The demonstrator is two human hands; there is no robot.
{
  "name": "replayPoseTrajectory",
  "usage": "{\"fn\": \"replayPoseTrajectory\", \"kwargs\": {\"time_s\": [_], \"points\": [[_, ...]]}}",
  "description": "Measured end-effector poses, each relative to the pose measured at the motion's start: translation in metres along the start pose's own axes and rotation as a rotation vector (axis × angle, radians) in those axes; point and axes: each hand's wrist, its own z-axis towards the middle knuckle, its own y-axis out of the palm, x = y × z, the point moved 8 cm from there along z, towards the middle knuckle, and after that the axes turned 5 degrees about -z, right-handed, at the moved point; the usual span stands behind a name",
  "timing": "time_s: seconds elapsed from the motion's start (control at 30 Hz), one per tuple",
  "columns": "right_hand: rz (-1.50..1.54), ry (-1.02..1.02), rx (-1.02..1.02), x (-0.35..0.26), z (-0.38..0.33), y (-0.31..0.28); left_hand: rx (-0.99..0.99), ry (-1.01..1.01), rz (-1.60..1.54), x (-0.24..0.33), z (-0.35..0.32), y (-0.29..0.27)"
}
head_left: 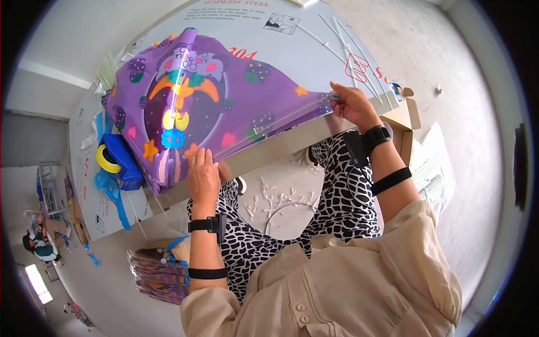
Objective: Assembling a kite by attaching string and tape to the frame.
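A shiny purple plastic sheet with a printed cartoon design lies across the table in front of me, its middle raised in a fold. My left hand grips its near edge, fingers pressed together on top. At the sheet's narrow right corner, my right hand pinches the tip between thumb and fingers. Between my hands, a thin pale strip or rod runs along the near edge; which it is I cannot tell. A blue tape dispenser with a yellow roll stands at the sheet's left side.
Several thin white rods lie on the film-covered table. Blue strips hang off its left edge. An open cardboard box stands at right, and clear plastic packaging lies below it. White scraps litter the floor. Another person is far left.
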Motion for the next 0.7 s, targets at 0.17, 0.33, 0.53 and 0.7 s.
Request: {"fn": "replayPoseTrajectory", "kwargs": {"time_s": [0.17, 0.33, 0.53, 0.7], "points": [[-0.158, -0.018, -0.062, 0.008, 0.009, -0.005, 0.002, -0.004, 0.009, 0.002, 0.000, 0.004], [-0.221, -0.034, -0.039, 0.007, 0.014, -0.006, -0.006, -0.031, -0.003, -0.002, -0.001, 0.003], [-0.042, 0.033, 0.001, 0.009, 0.018, -0.006, -0.010, -0.039, -0.024, -0.001, -0.001, 0.003], [-0.020, 0.032, -0.076, 0.004, 0.012, -0.010, 0.062, 0.021, -0.019, 0.000, 0.000, -0.002]]}}
